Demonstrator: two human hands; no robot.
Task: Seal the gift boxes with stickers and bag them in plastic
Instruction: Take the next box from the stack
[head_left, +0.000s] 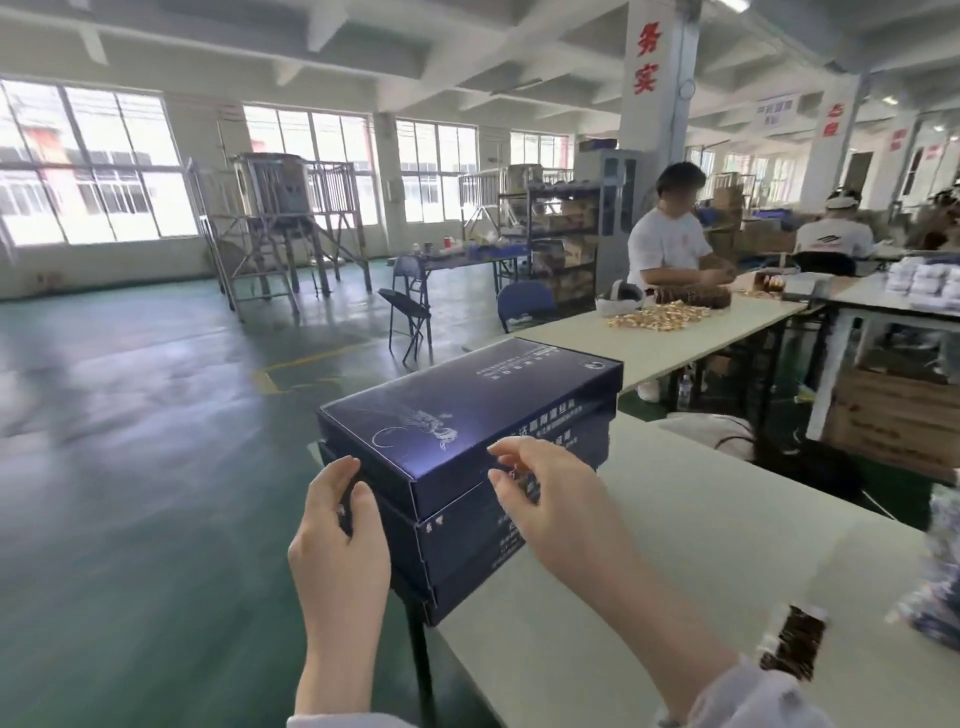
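The left hand (340, 525) holds the end of the stacked gift boxes (467, 415) at the worktop (675, 545) corner. The right hand (545, 488) is curled before them; I cannot tell if it holds anything. A blurred brown thing (795, 642) lies near.

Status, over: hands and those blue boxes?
Left hand grips stack, left end. Right hand curled against top box, grip unclear. Nothing blocking.

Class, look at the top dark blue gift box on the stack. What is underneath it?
Under the top box: at least two more dark blue boxes, stacked on the white table's corner. The left hand and right hand cover parts of their sides; closed lids hide all contents.
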